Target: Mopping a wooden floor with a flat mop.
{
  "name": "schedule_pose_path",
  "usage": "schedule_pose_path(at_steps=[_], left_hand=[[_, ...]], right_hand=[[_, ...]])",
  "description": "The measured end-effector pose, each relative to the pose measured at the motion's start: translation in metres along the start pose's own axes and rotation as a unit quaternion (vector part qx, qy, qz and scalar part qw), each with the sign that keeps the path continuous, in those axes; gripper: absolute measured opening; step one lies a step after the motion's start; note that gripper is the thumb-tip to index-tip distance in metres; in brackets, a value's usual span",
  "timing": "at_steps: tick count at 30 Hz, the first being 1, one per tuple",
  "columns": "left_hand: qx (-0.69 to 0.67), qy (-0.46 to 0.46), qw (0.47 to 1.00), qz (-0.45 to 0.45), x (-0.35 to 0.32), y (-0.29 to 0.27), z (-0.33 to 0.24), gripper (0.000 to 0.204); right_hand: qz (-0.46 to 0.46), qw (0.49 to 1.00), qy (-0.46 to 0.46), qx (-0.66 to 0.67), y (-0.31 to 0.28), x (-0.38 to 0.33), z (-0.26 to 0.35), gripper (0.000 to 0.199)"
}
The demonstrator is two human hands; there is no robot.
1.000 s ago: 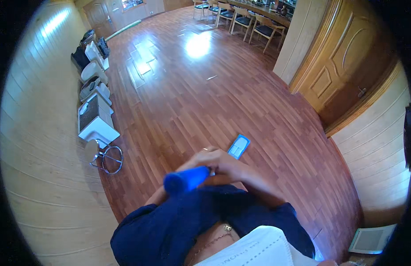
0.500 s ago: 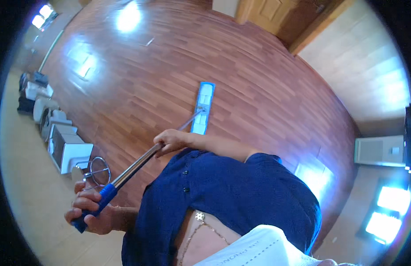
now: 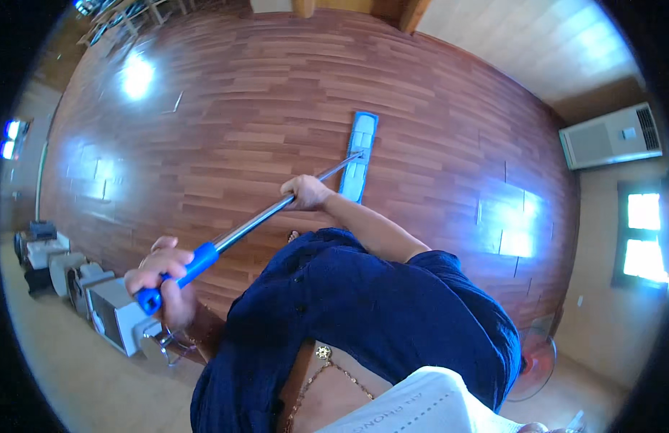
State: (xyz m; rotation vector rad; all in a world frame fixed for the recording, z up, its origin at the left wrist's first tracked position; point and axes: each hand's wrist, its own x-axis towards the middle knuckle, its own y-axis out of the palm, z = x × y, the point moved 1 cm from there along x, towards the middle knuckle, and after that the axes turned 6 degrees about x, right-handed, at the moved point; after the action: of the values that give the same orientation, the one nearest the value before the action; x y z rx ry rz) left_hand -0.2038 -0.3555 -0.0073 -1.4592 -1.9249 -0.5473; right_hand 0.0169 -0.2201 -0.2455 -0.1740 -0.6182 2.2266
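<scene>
The head view showed the fingers of the left hand (image 3: 163,281) curled and clamped around the blue grip (image 3: 181,276) at the top end of a mop handle (image 3: 276,209), with the thumb lying over the upper side. Farther along, the fingers of the right hand (image 3: 307,192) were wrapped tight around the bare metal part of the same handle, the knuckles turned toward the camera. The two hands sat well apart on the shaft, the left one low and to the left, the right one higher and nearer the middle of the view.

From the right hand the handle ran up and to the right to a flat mop head (image 3: 358,155), a long pale-blue pad lying on the reddish wooden floor (image 3: 262,94). The pad lay lengthwise away from the person, just beyond the right hand.

The person's forearm and dark blue shirt (image 3: 370,310) filled the lower middle. Along the left wall stood a row of grey and white boxy machines (image 3: 111,314). A white air-conditioning unit (image 3: 610,136) stood against the pale wall on the right, with bright windows (image 3: 643,234) below it. Patches of light glared on the floor boards.
</scene>
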Motion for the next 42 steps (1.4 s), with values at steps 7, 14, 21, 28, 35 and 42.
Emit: schedule_pose_path(at_steps=[7,14,21,28,35,42], left_hand=[[-0.151,-0.075,0.971,0.172,0.010,0.120,0.049,0.022],[-0.260,-0.220,0.866,0.365,0.004,0.222,0.070,0.016],[-0.325,-0.258,0.741,0.527,0.005,0.274,0.059,0.012],[-0.351,-0.211,0.698,0.587,0.020,0.329,0.037,0.013],[-0.346,-0.130,0.715,0.593,0.028,0.349,0.026,0.016],[-0.290,-0.099,0.776,0.551,0.014,0.335,0.024,0.019]], right_hand=[[-0.128,0.978,0.139,-0.091,-0.086,-0.099,-0.093,0.027],[-0.268,0.922,0.260,-0.104,-0.127,-0.226,-0.135,0.018],[-0.424,0.849,0.278,-0.149,-0.106,-0.311,-0.105,0.025],[-0.491,0.791,0.308,-0.192,-0.118,-0.348,-0.088,0.032],[-0.483,0.808,0.261,-0.213,-0.155,-0.348,-0.118,0.027],[-0.382,0.880,0.210,-0.186,-0.205,-0.311,-0.141,0.029]])
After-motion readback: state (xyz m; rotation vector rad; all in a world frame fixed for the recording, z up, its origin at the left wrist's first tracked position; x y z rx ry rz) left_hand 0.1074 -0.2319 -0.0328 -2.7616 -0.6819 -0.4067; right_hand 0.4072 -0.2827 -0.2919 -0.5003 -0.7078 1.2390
